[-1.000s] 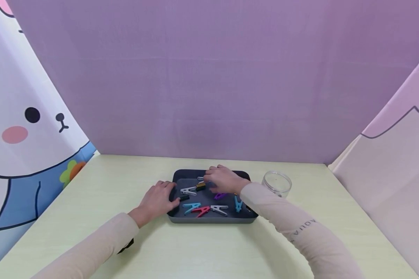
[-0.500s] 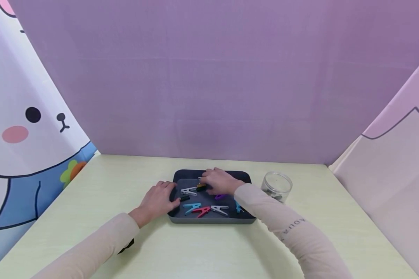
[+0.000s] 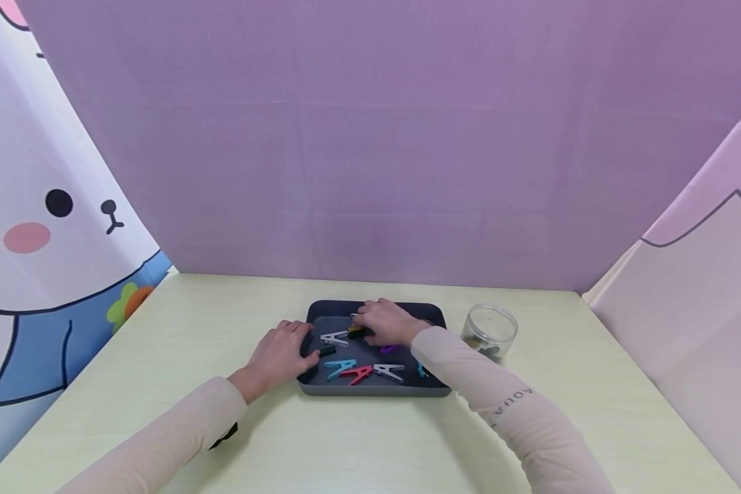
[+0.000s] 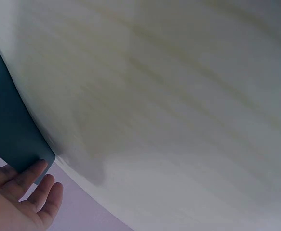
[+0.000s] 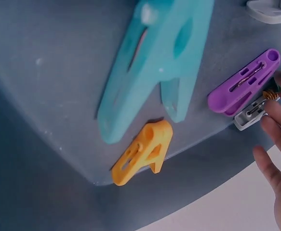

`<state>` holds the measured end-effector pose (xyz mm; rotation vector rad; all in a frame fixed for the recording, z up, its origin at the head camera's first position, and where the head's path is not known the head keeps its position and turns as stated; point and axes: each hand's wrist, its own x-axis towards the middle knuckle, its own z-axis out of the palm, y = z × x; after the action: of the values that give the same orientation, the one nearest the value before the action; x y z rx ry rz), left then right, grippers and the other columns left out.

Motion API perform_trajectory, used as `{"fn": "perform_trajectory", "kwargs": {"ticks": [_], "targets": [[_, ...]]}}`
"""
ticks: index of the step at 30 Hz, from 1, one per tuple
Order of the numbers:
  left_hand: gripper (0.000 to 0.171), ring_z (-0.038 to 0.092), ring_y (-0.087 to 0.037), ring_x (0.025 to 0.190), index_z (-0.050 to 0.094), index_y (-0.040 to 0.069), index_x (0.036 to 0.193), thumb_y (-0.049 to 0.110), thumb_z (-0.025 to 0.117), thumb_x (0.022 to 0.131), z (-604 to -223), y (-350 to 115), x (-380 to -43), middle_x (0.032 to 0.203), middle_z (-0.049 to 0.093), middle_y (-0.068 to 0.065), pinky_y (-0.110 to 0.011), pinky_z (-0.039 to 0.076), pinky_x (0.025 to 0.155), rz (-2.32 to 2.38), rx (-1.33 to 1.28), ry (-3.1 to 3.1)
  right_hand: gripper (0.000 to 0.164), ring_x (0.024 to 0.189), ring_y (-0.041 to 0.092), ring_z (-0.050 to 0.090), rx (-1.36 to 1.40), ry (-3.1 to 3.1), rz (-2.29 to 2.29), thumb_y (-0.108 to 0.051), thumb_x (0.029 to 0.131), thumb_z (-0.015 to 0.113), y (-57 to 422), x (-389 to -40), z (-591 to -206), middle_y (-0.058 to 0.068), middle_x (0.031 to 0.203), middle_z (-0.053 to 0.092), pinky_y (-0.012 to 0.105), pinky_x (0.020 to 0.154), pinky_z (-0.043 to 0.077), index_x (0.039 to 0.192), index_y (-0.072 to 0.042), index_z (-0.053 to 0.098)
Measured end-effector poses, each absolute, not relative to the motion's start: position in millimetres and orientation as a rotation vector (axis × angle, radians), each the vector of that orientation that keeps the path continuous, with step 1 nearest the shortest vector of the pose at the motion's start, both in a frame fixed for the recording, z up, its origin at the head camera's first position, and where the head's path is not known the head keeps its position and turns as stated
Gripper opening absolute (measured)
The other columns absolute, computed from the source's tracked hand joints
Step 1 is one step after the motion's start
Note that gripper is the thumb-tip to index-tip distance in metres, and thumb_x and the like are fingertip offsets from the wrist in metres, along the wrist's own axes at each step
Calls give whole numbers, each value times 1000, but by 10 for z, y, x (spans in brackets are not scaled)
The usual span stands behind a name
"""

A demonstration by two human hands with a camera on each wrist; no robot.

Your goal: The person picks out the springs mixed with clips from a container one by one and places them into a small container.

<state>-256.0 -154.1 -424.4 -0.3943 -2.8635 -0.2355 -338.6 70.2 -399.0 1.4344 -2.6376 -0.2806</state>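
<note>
My left hand (image 3: 276,353) rests on the left rim of the dark grey tray (image 3: 377,390); in the left wrist view its fingertips (image 4: 43,164) touch the tray's outer wall. Inside the tray, my right hand (image 3: 387,322) pinches a small gold-and-black claw clip (image 5: 270,95) between thumb and finger, partly hidden by them. Clothes pegs lie around: turquoise (image 3: 340,368), red (image 3: 359,374), white (image 3: 389,371) and silvery-white (image 3: 334,338). A purple peg (image 5: 246,84), an orange one (image 5: 142,153) and another turquoise one (image 5: 159,62) show in the right wrist view. A black claw clip (image 3: 326,350) sits near my left thumb.
A clear round jar (image 3: 499,331) with dark and brownish pieces inside stands right of the tray, beside my right forearm. The pale wooden table (image 3: 346,439) ends at a purple cloth backdrop (image 3: 370,171). Printed fabric (image 3: 68,274) hangs at the left.
My right hand has moved slightly left to the gold-and-black clip and then stayed there. The pieces in the jar show more as the forearm shifts. My left hand has not moved.
</note>
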Motion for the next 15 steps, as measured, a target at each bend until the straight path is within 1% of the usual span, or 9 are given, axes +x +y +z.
{"fn": "perform_trajectory", "kwargs": {"ticks": [8,12,15], "targets": [[52,53,-29,107,57,6,117,42,61,80,-4243,-1538,-2558,116,60,-11,-44,47,86,-236,-411,-2854,20,95,13,55,1426,-2656,-263,-31,84,64,689,-3396,-4004,-6,100,62,35,86,46,101,-21,65],[52,54,-29,107,57,6,117,42,61,80,-4241,-1536,-2555,116,60,-12,-44,47,87,-240,-413,-2851,19,96,12,55,1407,-2682,-280,-31,84,64,678,-3405,-4019,-7,100,62,35,88,45,101,-23,65],[52,54,-28,107,57,6,117,42,61,80,-4239,-1532,-2558,116,60,-12,-44,47,87,-242,-409,-2854,17,95,14,56,1410,-2693,-257,-29,84,64,673,-3406,-4018,-5,99,63,36,88,46,99,-21,65]]}}
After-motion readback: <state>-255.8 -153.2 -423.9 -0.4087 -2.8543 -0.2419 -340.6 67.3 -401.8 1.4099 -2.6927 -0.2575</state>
